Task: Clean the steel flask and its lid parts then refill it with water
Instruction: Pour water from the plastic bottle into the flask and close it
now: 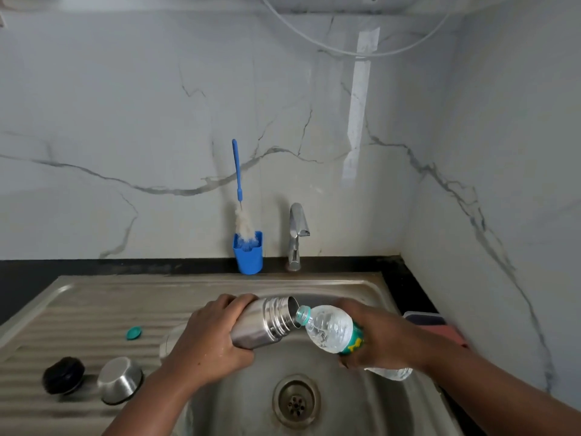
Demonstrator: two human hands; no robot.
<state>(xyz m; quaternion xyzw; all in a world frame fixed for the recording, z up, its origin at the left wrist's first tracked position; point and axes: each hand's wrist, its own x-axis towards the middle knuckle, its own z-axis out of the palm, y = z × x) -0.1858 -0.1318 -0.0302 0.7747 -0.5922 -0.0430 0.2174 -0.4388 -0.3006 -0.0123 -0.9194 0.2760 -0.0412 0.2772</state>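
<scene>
My left hand (207, 336) grips the steel flask (262, 322), tilted over the sink basin with its open mouth pointing right. My right hand (377, 336) holds a clear plastic water bottle (330, 327) with a green label, tipped so its uncapped neck touches the flask's mouth. On the ribbed drainboard at the left lie the flask's steel cap (120, 379), a black inner lid part (63, 374) and the bottle's small teal cap (134, 332).
The steel sink (371, 401) has its drain (295, 401) below the hands. At the back stand a tap (297, 237) and a blue holder (248, 253) with a long blue-handled bottle brush (239, 190). A pink and dark object (434, 325) sits right of the basin.
</scene>
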